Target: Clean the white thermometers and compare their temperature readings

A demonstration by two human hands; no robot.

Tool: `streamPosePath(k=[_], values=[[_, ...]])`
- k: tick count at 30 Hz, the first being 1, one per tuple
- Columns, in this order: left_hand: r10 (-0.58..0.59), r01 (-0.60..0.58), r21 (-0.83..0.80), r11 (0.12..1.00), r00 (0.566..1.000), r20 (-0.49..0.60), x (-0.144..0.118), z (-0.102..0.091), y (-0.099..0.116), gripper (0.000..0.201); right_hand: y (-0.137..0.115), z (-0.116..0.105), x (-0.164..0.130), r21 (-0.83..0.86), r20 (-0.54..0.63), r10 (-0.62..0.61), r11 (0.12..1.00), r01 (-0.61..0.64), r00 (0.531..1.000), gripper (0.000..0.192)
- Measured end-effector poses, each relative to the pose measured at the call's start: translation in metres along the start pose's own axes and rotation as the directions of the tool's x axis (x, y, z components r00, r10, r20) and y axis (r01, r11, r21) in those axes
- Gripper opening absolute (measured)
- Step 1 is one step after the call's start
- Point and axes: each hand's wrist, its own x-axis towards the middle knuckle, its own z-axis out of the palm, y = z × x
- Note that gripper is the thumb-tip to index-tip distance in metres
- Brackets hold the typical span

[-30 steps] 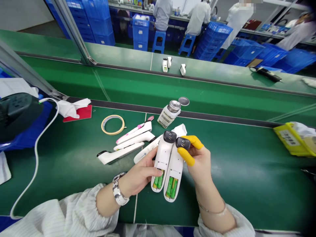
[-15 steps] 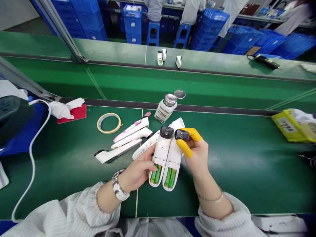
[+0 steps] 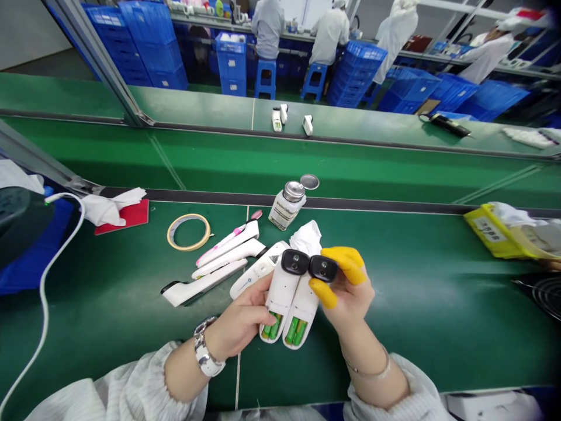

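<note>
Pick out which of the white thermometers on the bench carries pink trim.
The thermometer with the pink strip, farthest back in the loose pile left of the hands, just right of the tape roll. The others in the pile show only white and dark parts.

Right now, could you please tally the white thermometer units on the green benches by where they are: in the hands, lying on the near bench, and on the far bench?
Held in the hands, battery bays open: 2
Lying on the near bench: 4
On the far bench: 3
Total: 9
</note>
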Motion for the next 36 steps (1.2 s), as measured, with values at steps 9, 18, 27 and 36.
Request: streamPosePath(k=[9,18,27,36], values=[[0.010,-0.010,0.038,0.999,1.000,0.009,-0.001,0.000,0.000,0.066,-0.008,-0.001,0.003,-0.042,0.015,-0.116,0.992,0.116,0.993,0.045],[0.006,-0.007,0.044,0.999,1.000,0.022,-0.001,0.002,0.000,0.059,-0.006,-0.001,0.002,-0.038,0.011,-0.095,0.995,0.095,0.995,0.046],[0.008,-0.011,0.072,0.997,0.999,0.036,-0.003,0.002,-0.002,0.058,-0.002,-0.001,0.001,-0.034,0.005,-0.060,0.998,0.060,0.998,0.044],[0.071,-0.066,0.152,0.986,0.997,-0.026,-0.004,0.010,-0.005,0.064,-0.013,0.024,-0.009,0.379,0.085,0.476,0.797,-0.471,0.875,0.035]])
